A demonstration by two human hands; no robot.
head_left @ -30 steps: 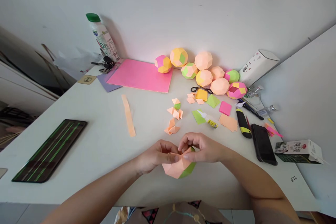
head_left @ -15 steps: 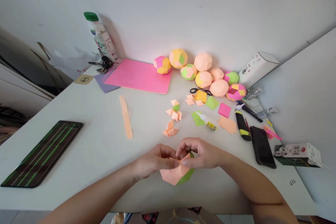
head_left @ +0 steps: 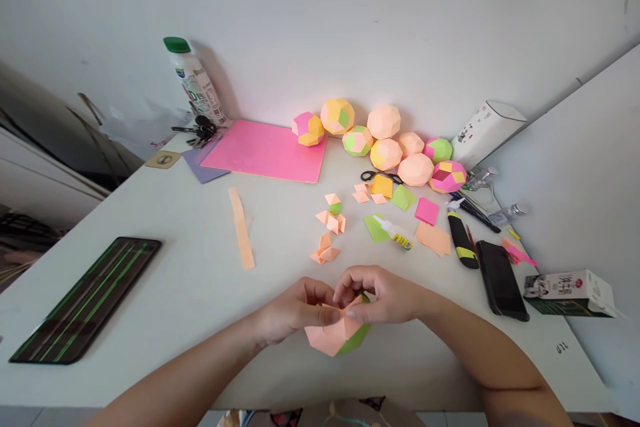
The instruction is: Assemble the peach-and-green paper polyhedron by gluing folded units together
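Observation:
Close to the table's front edge, a faceted paper ball [head_left: 327, 339] in peach and green sits between my two hands. My left hand [head_left: 299, 310] pinches its upper edge from the left, thumb on the outside. From the right, my right hand [head_left: 383, 297] presses the rim with its thumb, its fingers curled over the top. The ball's far side and the fingertips behind it are hidden. Just beyond my hands lie several small folded peach paper pieces [head_left: 325, 250]. A glue tube [head_left: 395, 233] rests on a green paper square [head_left: 374, 228] to their right.
Finished paper balls [head_left: 384, 121] cluster by the wall. Scissors [head_left: 367, 175], paper squares, a box cutter [head_left: 463, 240], a phone [head_left: 501, 280] and a milk carton [head_left: 570, 292] line the right. On the left are a pink sheet [head_left: 270, 150], a peach strip [head_left: 241, 230], a bottle [head_left: 197, 83] and a dark striped tray [head_left: 90, 300].
The view has shifted slightly, so the table things sit a little differently in the picture. Both hands keep their pinch on the paper ball, with hardly any movement.

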